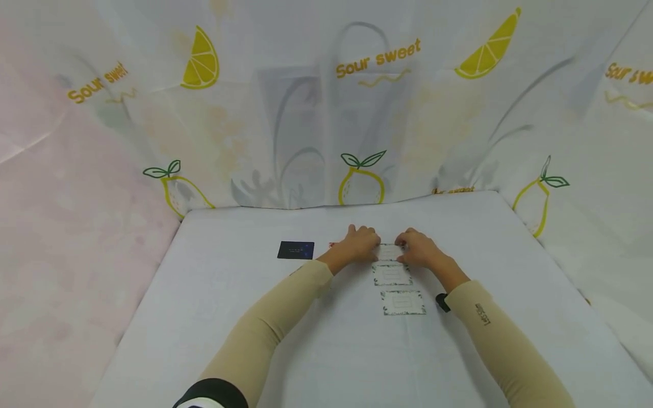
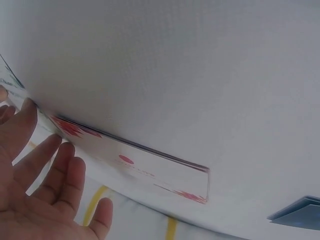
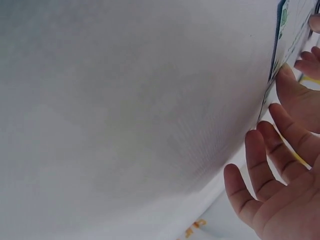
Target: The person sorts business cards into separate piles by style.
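White table (image 1: 352,357) enclosed by printed cloth (image 1: 439,28)
The table spreads beneath the fingers (image 3: 255,157); beyond them, pale cloth bears lemon outlines (image 1: 361,190), yellow wedges (image 1: 202,63), orange "Sour sweet" lettering (image 1: 378,59) and grey plant shapes. Well left of them hangs a pinkish cloth side (image 1: 51,238), well right a whitish one (image 1: 607,238). Soft light leaves faint shadows nearer the viewer than the fingers.

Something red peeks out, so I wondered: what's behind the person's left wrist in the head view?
A red-patterned white card. Only a sliver shows there; the left hand and wrist cover the rest. The left wrist camera shows more. Anything beneath the card is hidden.
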`<state>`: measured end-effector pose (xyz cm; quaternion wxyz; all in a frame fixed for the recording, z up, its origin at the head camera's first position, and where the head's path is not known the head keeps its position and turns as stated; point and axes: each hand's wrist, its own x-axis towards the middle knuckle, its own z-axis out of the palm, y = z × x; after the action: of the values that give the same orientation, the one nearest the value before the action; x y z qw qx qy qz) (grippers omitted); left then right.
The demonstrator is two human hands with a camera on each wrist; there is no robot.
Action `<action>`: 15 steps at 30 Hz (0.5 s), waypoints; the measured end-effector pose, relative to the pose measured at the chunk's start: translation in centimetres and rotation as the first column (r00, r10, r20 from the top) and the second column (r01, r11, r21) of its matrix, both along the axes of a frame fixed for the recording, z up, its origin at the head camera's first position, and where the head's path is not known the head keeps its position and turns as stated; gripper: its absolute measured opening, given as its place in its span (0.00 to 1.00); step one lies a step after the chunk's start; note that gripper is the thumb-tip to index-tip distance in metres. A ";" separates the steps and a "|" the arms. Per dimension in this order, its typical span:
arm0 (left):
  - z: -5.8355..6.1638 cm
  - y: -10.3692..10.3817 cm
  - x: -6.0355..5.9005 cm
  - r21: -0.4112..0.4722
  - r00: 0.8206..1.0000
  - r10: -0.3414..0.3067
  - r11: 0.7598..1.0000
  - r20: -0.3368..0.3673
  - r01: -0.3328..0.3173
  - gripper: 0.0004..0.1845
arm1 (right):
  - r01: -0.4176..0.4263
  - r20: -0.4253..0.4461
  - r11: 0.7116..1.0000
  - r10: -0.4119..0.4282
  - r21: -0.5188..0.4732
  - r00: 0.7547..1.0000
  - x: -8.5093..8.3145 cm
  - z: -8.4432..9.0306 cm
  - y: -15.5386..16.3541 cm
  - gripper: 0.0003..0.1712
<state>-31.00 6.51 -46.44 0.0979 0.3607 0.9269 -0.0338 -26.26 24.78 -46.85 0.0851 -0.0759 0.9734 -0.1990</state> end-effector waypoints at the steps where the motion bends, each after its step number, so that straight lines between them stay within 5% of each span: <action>1: 0.0 0.0 0.0 -0.001 1.000 0.000 1.000 0.000 0.000 0.22 | 0.007 0.004 1.000 -0.007 0.001 1.000 0.0 0.0 0.0 0.25; 15: 0.5 0.3 0.2 -0.029 1.000 0.010 1.000 0.015 -0.010 0.21 | 0.011 0.016 0.999 -0.012 0.032 1.000 0.1 0.6 -0.5 0.25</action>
<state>-30.80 6.86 -45.98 0.1101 0.3550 0.9273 -0.0442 -26.12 24.32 -46.26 0.0931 -0.0672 0.9761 -0.1843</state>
